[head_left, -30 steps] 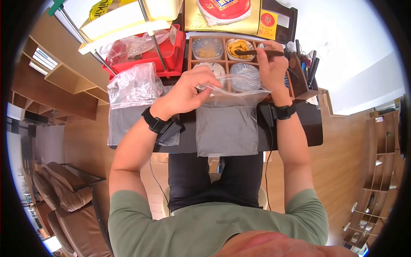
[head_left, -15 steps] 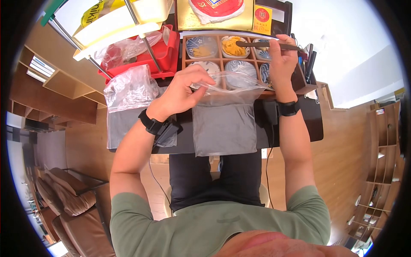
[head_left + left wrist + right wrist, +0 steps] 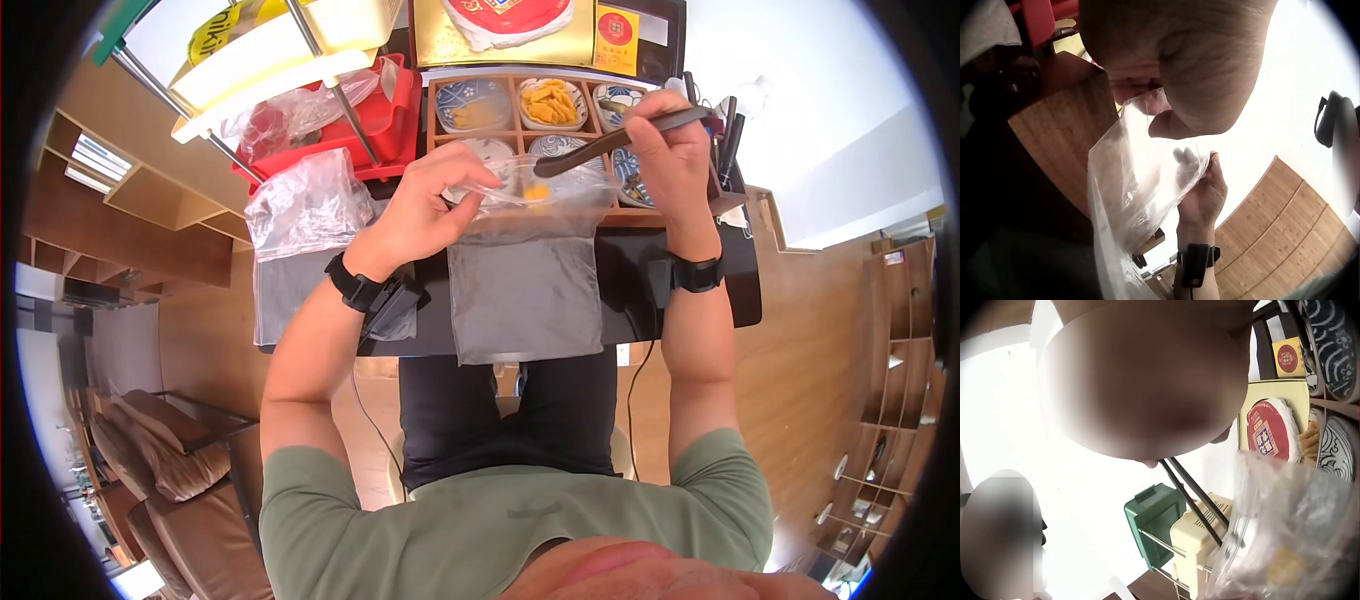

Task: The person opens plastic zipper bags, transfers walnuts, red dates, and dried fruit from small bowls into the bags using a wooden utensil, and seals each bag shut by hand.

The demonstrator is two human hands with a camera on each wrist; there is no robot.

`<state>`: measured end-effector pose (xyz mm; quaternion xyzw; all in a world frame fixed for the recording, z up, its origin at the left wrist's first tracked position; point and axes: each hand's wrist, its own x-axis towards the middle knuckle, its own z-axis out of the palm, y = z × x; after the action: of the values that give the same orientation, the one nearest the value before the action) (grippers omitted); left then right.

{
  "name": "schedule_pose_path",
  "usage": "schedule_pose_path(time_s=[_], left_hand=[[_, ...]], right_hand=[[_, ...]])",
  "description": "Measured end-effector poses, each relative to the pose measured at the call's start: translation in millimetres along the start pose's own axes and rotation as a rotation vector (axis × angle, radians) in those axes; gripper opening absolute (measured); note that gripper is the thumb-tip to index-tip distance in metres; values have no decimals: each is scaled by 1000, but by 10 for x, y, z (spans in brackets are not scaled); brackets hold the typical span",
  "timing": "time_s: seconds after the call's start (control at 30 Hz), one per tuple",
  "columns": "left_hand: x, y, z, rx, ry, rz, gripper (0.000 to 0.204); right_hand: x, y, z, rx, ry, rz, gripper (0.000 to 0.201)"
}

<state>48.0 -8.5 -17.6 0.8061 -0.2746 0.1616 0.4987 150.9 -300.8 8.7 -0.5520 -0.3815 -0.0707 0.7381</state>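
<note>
The left hand (image 3: pixel 425 205) pinches the rim of a clear plastic bag (image 3: pixel 525 300), whose lower part hangs flat over the dark table's edge. Dark tongs (image 3: pixel 590 143) are gripped by the right hand (image 3: pixel 675 165), their tips at the bag's mouth. A small yellow piece (image 3: pixel 537 191) shows by the tips; in the right wrist view a blurred yellow piece (image 3: pixel 1286 567) appears through the bag (image 3: pixel 1297 512). Behind, a bowl of yellow slices (image 3: pixel 552 103) sits in a divided wooden box (image 3: pixel 512 82). The left wrist view shows the left thumb and fingers on the bag (image 3: pixel 1129 181).
A red basket (image 3: pixel 395 135) and a white shelf (image 3: pixel 290 80) stand at the left, above more clear bags (image 3: pixel 310 205). Behind the box lies a gold tray (image 3: pixel 435 45) with a red-and-white package (image 3: pixel 510 22). Pens (image 3: pixel 733 140) stand right of the box.
The right hand has brought the tongs from the bowl of yellow slices down toward the bag's mouth. A yellow piece now shows there. The left hand keeps its pinch, nearly still.
</note>
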Motion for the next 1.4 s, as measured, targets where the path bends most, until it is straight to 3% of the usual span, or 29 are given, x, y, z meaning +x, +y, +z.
schedule_pose_path(time_s=[0.13,0.23,0.3,0.47,0.53,0.87,1.17,1.4], left_hand=[[-8,5,8,-11,7,-10,27],[-10,8,11,-9,11,-10,27],[-22,4,18,-3,11,-7,27],[-17,20,9,7,-3,-11,26],[-58,21,24,5,-8,-2,27],[-27,-2,12,-15,-7,-3,27],[-25,1,13,-6,-15,-10,26],[-28,-19,21,-5,-12,26,32]], right_hand=[[32,-18,-26,-14,-22,77,11],[71,14,-87,132,135,126,8],[82,46,-108,-128,278,64,11],[91,180,-140,-436,365,43,16],[109,195,-108,-562,336,-38,13],[73,217,-60,-783,195,-37,14],[82,312,-94,-770,120,-48,13],[69,386,-121,-705,162,-27,10]])
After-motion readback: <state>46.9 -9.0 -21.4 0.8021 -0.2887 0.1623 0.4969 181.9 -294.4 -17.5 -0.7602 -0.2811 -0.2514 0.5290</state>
